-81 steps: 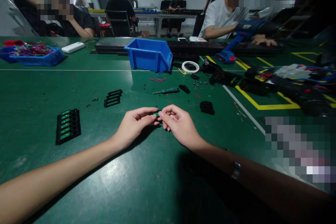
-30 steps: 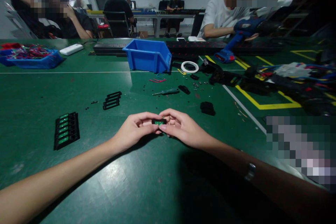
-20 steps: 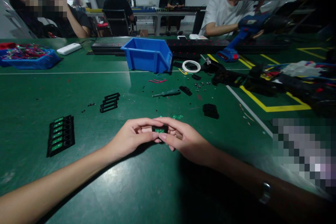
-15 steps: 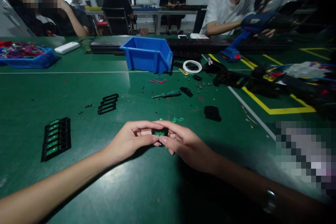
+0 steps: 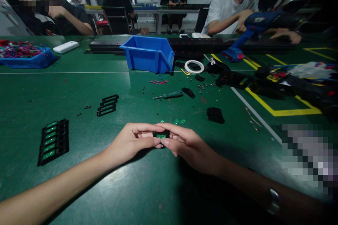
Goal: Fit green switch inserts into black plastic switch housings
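Between both hands is a small black plastic housing with a green circuit board [image 5: 161, 136] in it. My left hand [image 5: 137, 136] grips its left side, thumb on the near edge. The right side is held by my right hand [image 5: 185, 141], its thumb tip close to the left thumb. Fingers hide much of the housing. Just beyond the fingertips lie several small green boards [image 5: 179, 122]. On the left, a row of black housings with green boards [image 5: 54, 141] rests on the table, and several black rectangular frames [image 5: 107, 105] lie farther in.
A green-handled screwdriver [image 5: 171, 95], black parts [image 5: 215, 115] and loose screws lie ahead. Behind them stand a blue bin [image 5: 148, 56], a white ring [image 5: 194, 66] and a blue cordless drill [image 5: 248, 35]. A blue tray of wires [image 5: 29, 61] is far left. People sit across the table.
Both hands keep almost the same pose around the housing. The view has shifted slightly. Across the table at right, a person's hands have moved near the drill.
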`<state>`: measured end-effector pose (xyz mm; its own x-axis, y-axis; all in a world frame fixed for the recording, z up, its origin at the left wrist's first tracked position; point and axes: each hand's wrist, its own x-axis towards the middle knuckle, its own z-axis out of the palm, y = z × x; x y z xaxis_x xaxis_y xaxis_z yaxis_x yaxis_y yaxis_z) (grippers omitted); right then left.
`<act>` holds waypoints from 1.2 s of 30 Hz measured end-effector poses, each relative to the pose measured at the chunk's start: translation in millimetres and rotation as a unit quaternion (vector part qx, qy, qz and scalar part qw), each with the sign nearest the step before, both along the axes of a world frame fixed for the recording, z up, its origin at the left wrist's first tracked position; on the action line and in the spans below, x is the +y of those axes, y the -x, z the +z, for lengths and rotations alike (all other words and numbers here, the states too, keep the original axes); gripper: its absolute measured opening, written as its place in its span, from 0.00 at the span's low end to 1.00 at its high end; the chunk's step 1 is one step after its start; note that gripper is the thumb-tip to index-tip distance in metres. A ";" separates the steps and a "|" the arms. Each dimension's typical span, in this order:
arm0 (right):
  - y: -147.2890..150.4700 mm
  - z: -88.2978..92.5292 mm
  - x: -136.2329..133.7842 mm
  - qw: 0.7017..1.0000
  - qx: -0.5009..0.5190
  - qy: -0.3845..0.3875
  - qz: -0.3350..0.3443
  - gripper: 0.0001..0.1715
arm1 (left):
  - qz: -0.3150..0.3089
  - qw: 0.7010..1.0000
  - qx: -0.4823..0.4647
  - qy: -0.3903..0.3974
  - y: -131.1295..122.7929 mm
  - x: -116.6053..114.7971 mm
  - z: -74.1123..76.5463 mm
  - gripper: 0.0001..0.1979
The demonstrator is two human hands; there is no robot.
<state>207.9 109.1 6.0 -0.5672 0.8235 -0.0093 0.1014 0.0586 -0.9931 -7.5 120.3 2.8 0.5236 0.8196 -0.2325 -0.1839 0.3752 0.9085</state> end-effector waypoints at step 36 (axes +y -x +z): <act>-4.1 -0.9 5.0 0.999 -0.028 -0.017 0.017 0.26 | -0.009 1.000 0.001 0.015 1.0 1.3 -5.6 0.14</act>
